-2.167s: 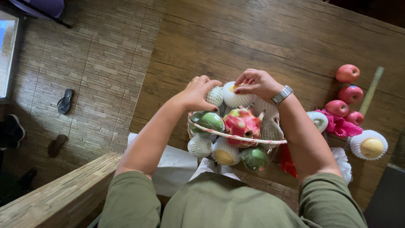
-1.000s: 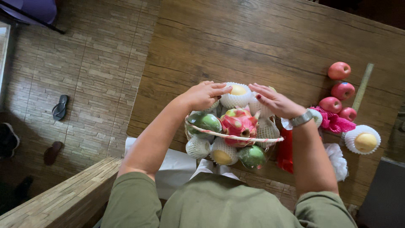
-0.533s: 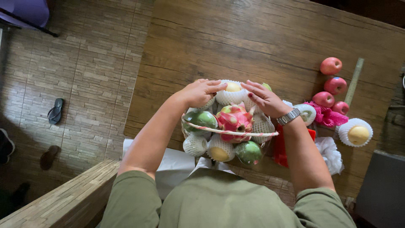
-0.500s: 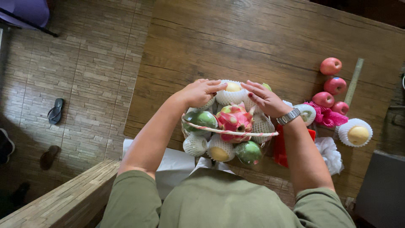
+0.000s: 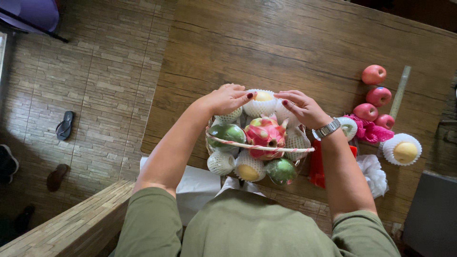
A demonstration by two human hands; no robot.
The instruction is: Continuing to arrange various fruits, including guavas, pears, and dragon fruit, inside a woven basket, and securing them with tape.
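Observation:
A woven basket with a red-and-white wrapped handle sits at the near edge of a wooden table. It holds a pink dragon fruit, green fruits and several fruits in white foam nets. My left hand and my right hand rest on either side of a yellow fruit in a foam net at the basket's far side, fingertips touching it. A metal watch is on my right wrist.
Several red apples lie on the table to the right, beside pink foam netting and another netted yellow fruit. White paper lies near the basket. Sandals are on the tiled floor at left.
Both hands moved from the top of the basket to its far side and now frame the netted yellow fruit. The view shifted slightly.

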